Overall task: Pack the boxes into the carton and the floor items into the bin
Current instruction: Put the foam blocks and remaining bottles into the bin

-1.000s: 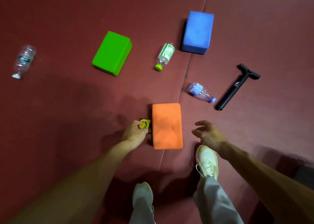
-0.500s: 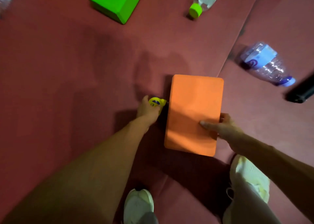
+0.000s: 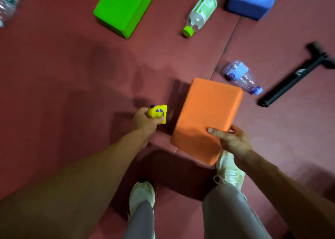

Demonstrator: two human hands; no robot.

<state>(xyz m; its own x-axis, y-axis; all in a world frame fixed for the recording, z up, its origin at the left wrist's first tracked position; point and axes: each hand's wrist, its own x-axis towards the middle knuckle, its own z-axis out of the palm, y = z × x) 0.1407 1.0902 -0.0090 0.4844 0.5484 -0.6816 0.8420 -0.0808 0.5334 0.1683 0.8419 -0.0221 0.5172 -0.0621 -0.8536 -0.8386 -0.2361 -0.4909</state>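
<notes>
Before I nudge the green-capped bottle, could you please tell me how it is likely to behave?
The green-capped bottle lies on its side on the red mat, so a sideways push would probably roll it. Its body looks like thin clear plastic, so it is likely light and may dent under a firm squeeze.

A dark red matted floor [image 3: 54, 79] fills the whole frame, its surface faintly textured and matte. A seam [image 3: 228, 39] between two mats runs slantwise from the upper right down toward the centre. Light falls from above, brightest across the upper middle. Soft, blotchy shadows [image 3: 108, 60] lie left of centre, and one deeper shadow [image 3: 172, 173] darkens the lower middle.
</notes>
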